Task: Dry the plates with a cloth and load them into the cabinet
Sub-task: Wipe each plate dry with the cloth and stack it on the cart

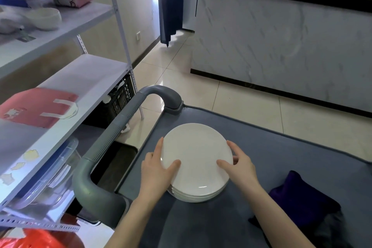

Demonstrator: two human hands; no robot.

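On the grey cart top (261,157), seen from the head camera, a stack of white plates (193,197) sits near the front left corner, just beside the cart's curved grey handle (112,141). The left hand (156,169) grips the top plate (196,155) at its left rim, thumb laid on the upper face and fingers along and under the edge. The right hand (239,167) grips the same plate at its right rim, thumb on top and fingers curled beneath. A dark purple cloth (302,201) lies crumpled on the cart to the right of the stack, apart from it. Left of the cart stands a white metal shelf unit (88,72) holding a pink bag (38,106) and, higher up, a pale bowl (45,18).
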